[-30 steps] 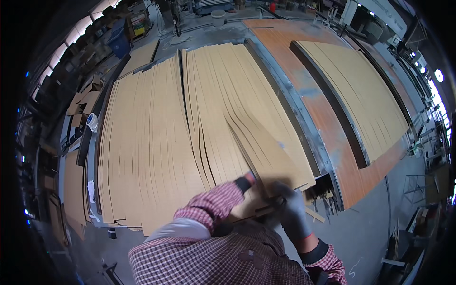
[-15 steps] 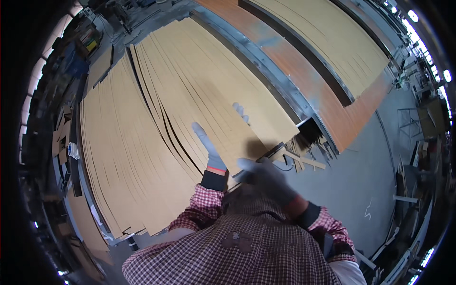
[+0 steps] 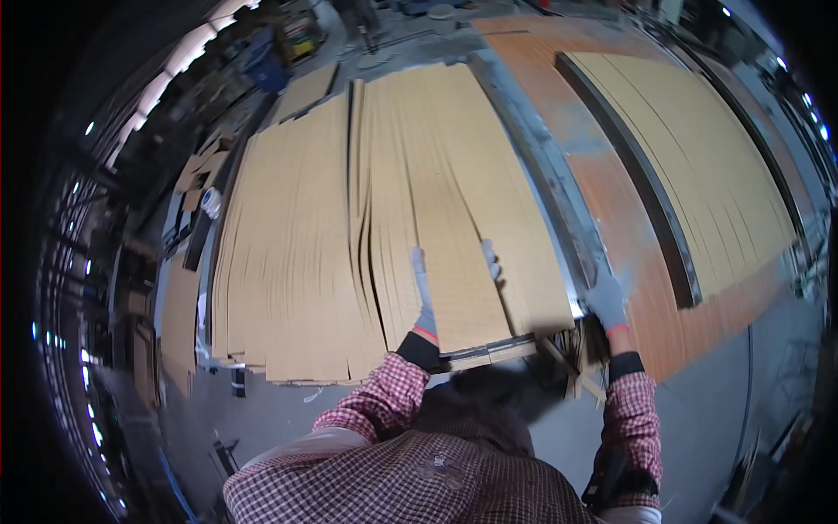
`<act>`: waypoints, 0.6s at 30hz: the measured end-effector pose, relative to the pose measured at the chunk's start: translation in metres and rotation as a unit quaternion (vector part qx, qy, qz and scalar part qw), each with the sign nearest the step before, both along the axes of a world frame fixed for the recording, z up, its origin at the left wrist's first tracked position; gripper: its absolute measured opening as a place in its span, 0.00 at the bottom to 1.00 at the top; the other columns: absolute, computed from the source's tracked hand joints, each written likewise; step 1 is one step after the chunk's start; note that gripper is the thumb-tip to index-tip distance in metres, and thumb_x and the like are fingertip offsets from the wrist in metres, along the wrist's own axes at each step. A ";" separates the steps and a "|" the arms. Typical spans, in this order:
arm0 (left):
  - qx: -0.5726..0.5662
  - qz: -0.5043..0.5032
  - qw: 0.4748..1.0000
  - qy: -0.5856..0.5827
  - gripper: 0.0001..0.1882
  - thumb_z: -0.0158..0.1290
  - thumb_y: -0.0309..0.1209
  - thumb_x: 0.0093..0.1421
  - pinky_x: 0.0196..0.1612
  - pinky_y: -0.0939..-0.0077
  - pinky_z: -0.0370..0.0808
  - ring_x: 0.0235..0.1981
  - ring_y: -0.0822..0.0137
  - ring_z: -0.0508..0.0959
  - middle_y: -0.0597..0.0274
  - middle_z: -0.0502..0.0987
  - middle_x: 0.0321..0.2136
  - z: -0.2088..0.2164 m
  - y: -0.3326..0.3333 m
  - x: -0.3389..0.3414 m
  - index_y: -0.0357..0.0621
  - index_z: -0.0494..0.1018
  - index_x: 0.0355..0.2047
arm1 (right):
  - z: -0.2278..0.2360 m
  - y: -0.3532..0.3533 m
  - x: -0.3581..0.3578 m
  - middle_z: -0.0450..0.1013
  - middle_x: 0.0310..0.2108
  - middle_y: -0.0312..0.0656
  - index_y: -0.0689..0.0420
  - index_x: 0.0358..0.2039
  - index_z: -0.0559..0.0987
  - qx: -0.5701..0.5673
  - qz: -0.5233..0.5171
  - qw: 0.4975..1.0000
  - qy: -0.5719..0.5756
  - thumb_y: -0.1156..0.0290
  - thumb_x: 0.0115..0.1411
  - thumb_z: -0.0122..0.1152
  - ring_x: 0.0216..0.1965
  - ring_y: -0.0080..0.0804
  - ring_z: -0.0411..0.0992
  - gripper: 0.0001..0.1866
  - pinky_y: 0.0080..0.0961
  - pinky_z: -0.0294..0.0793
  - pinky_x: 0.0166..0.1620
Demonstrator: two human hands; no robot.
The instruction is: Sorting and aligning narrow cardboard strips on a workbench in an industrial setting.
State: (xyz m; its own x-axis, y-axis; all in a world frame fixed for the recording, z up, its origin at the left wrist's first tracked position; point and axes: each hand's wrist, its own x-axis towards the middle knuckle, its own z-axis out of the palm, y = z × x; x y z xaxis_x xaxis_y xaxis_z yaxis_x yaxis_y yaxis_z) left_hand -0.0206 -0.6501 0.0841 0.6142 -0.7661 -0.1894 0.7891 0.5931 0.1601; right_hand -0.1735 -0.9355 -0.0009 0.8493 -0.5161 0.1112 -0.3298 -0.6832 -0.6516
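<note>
My left hand point(image 3: 425, 301), in a grey glove, is closed around a bundle of tan board strips point(image 3: 463, 301). Its thumb lies along the bundle's left side, and the fingertips show at the right side; the palm is hidden beneath. The bundle's near end rises slightly over the other strips. My right hand point(image 3: 607, 301), also gloved, rests with fingers stretched out at the near end of a grey metal rail point(image 3: 554, 188), right of the strips. Nothing shows in it. Rows of tan strips point(image 3: 292, 227) lie side by side to the left of my left hand.
An orange-brown tabletop point(image 3: 624, 236) extends beyond the rail and bears another batch of tan strips point(image 3: 698, 148) beside a dark bar point(image 3: 633, 175). Loose offcuts point(image 3: 587, 384) hang below the near edge. A white roll point(image 3: 210, 203) stands at the left edge.
My right hand has moved from near the bundle's front end out to the metal rail on the right. My left hand keeps its hold on the strips. The view has turned.
</note>
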 end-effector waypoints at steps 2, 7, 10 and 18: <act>-0.007 -0.045 0.999 -0.010 0.57 0.38 0.78 0.50 0.49 0.55 0.73 0.42 0.51 0.75 0.49 0.74 0.47 -0.003 -0.005 -0.006 0.35 0.64 0.59 | 0.003 -0.004 -0.010 0.72 0.52 0.60 0.64 0.59 0.66 0.030 -0.063 0.995 0.072 0.70 0.42 0.69 0.52 0.54 0.72 0.42 0.38 0.70 0.55; -0.084 -0.013 0.996 0.005 0.54 0.44 0.74 0.52 0.61 0.54 0.65 0.55 0.52 0.68 0.49 0.68 0.55 -0.028 -0.016 -0.018 0.38 0.59 0.62 | 0.086 0.069 -0.011 0.76 0.41 0.46 0.65 0.55 0.70 0.203 -0.084 0.976 0.002 0.66 0.55 0.65 0.43 0.36 0.75 0.29 0.31 0.74 0.47; -0.139 -0.024 0.988 0.063 0.52 0.46 0.72 0.52 0.61 0.53 0.64 0.56 0.52 0.68 0.49 0.67 0.56 -0.032 -0.030 -0.025 0.42 0.59 0.63 | 0.101 0.128 -0.025 0.72 0.45 0.40 0.65 0.54 0.71 0.455 0.039 0.890 0.013 0.56 0.62 0.60 0.45 0.20 0.69 0.28 0.24 0.71 0.47; -0.143 -0.020 0.984 0.107 0.54 0.42 0.74 0.53 0.58 0.51 0.67 0.52 0.48 0.71 0.45 0.68 0.55 -0.024 -0.004 -0.015 0.36 0.60 0.62 | 0.096 0.078 0.023 0.70 0.55 0.54 0.66 0.56 0.71 0.113 -0.026 0.989 -0.092 0.63 0.66 0.55 0.59 0.46 0.66 0.24 0.36 0.62 0.63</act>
State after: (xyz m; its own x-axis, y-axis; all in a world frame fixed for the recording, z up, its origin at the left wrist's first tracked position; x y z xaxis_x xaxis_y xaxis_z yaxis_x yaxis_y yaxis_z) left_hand -0.0359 -0.6546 0.0603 0.5516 -0.8298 -0.0844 0.8103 0.5572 -0.1817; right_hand -0.1508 -0.8577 0.0952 0.7967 -0.5885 0.1375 -0.2229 -0.4975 -0.8383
